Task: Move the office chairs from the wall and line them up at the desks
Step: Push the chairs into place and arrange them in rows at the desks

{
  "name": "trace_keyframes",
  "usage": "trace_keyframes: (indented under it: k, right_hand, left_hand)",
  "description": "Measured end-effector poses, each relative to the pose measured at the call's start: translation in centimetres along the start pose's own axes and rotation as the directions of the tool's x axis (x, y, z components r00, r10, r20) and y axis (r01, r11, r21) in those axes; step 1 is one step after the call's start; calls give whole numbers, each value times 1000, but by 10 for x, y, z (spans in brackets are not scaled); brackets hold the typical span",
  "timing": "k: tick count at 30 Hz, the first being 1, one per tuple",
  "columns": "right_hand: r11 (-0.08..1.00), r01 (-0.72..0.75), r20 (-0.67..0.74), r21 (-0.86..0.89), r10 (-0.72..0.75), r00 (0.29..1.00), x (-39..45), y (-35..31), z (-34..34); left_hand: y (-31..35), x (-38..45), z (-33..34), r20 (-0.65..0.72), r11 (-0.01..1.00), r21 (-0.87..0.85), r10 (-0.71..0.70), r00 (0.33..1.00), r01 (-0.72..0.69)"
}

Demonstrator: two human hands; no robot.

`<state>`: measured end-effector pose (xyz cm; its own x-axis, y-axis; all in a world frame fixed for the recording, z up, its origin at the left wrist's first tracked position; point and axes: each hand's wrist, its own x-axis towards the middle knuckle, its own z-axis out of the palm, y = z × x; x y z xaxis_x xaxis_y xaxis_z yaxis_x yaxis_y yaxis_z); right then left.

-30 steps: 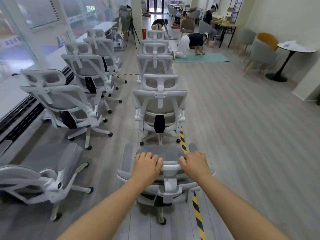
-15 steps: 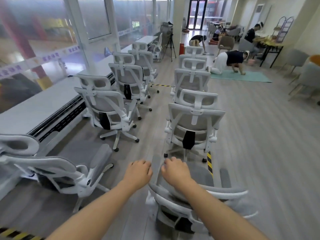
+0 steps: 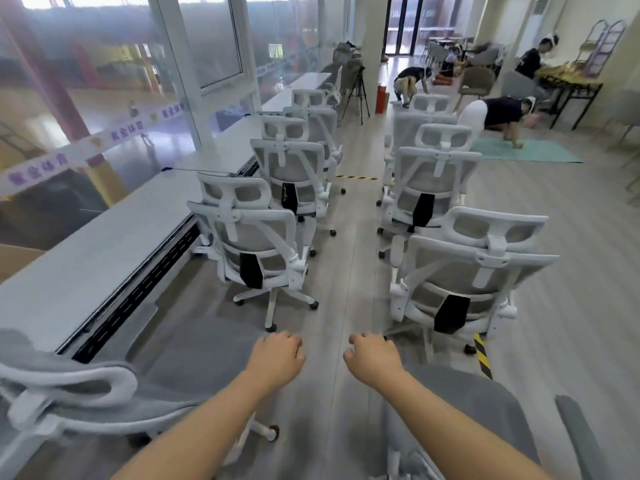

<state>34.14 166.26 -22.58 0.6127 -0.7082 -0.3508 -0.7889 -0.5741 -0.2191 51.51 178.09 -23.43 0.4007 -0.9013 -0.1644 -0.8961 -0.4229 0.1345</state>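
Observation:
My left hand and my right hand hover side by side over the floor, fingers curled, holding nothing. Below my right forearm lies the grey seat of a white office chair, armrest at the far right. Another chair sits at the bottom left, against the long white desk under the windows. Further chairs stand along that desk. A second row of chairs runs down the middle of the floor.
Yellow-black floor tape runs under the right row. A narrow aisle separates the two rows. Farther back stand a tripod and a red bin, and people crouch by a green mat. A dark table stands far right.
Both hands have come off the chair's headrest and now hang free in front of me. My view has swung left toward the desk, leaving the chair at the lower right.

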Motion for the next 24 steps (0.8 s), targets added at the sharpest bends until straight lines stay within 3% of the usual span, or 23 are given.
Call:
trace_keyframes:
  k: [8, 14, 24]
  right_hand:
    - [998, -57, -47, -3, 57, 997, 122, -11, -37]
    - [998, -61, -101, 15, 62, 993, 258, 13, -83]
    - [1000, 9, -212, 5, -7, 977, 484, 61, -230]
  left_hand:
    - [-34, 132, -27, 48, 998, -27, 50, 998, -48]
    - [-39, 283, -51, 12, 988, -13, 155, 988, -155]
    - [-31, 564, -140, -68, 981, 39, 192, 979, -189]
